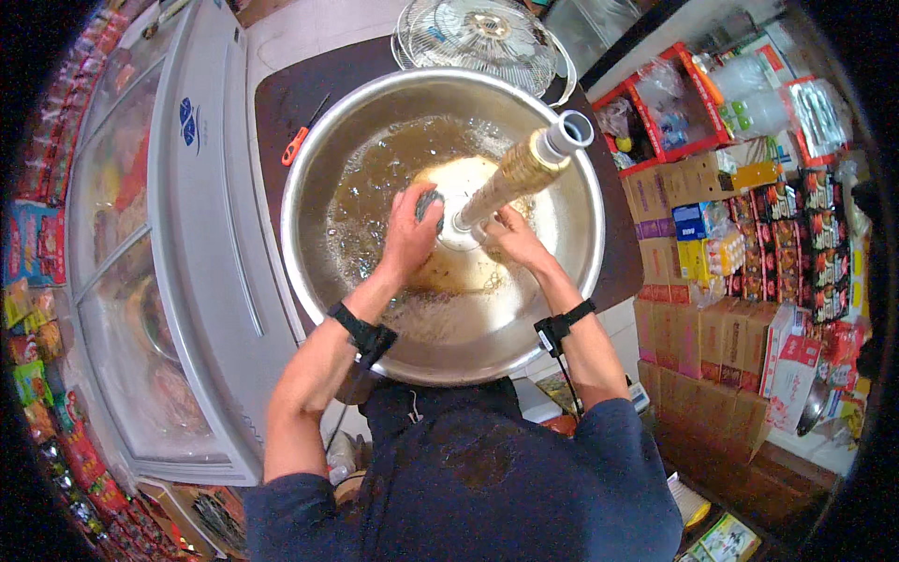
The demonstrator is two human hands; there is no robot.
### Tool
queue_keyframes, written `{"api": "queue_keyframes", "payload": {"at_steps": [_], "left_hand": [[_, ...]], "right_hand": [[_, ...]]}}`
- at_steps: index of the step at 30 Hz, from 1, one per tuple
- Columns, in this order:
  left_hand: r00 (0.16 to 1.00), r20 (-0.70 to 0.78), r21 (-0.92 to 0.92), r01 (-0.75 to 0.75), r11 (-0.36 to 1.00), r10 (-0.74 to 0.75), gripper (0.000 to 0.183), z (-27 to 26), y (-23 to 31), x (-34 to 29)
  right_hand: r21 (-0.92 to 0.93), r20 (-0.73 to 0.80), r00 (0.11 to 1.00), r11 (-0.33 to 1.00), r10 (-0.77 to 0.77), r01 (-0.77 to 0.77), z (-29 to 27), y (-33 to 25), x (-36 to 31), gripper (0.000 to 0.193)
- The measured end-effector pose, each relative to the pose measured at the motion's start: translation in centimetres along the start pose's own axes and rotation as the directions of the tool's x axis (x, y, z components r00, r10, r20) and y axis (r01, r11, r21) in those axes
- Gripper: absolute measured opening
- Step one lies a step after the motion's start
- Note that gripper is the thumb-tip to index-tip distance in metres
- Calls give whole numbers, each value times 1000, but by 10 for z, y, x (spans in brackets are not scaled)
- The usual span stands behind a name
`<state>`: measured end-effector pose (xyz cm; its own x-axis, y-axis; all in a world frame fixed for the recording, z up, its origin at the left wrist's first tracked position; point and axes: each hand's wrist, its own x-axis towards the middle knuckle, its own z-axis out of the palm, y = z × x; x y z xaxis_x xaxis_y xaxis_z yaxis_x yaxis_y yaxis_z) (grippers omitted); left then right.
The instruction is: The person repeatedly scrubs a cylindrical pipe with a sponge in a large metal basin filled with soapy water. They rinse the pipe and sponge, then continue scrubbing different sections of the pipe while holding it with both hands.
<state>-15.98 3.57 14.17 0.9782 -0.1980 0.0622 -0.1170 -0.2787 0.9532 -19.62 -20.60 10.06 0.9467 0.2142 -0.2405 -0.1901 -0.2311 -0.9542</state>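
A wide metal basin (582, 239) holds brownish, sudsy water. In it lies a pale round stand base (459, 274), partly under the water, with a stained yellowish pole (510, 180) rising from its middle and leaning to the far right. The pole ends in a grey collar. My left hand (405, 234) is closed round a dark grey scouring pad (429, 200) and presses it against the base, just left of the pole. On the other side, my right hand (518, 240) grips the foot of the pole, its fingertips partly hidden.
Wire fan grilles (482, 42) lie beyond the basin on the dark tabletop (273, 98). An orange-handled screwdriver (296, 146) rests left of the rim. A glass-topped freezer (201, 234) stands at left; cardboard boxes (670, 337) and a red crate (676, 105) line the right.
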Motion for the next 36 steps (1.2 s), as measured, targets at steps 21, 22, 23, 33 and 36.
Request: {"api": "queue_keyframes", "payload": {"at_steps": [21, 22, 23, 33, 36], "left_hand": [[946, -295, 655, 304, 692, -137, 57, -5, -123, 22], [928, -305, 720, 371, 587, -213, 67, -11, -138, 17], [942, -198, 849, 303, 432, -271, 73, -17, -151, 12], [977, -176, -136, -146, 980, 121, 43, -10, 48, 3], [881, -307, -151, -418, 896, 360, 40, 11, 123, 12]], "right_hand": [[55, -188, 978, 993, -91, 103, 8, -42, -24, 79], [66, -221, 973, 994, -71, 87, 9, -49, -23, 81], [115, -224, 972, 989, -65, 93, 10, -54, -22, 77], [137, -422, 905, 984, -45, 113, 35, -87, -1, 86], [134, -466, 826, 897, -318, 421, 37, -112, -8, 82]]}}
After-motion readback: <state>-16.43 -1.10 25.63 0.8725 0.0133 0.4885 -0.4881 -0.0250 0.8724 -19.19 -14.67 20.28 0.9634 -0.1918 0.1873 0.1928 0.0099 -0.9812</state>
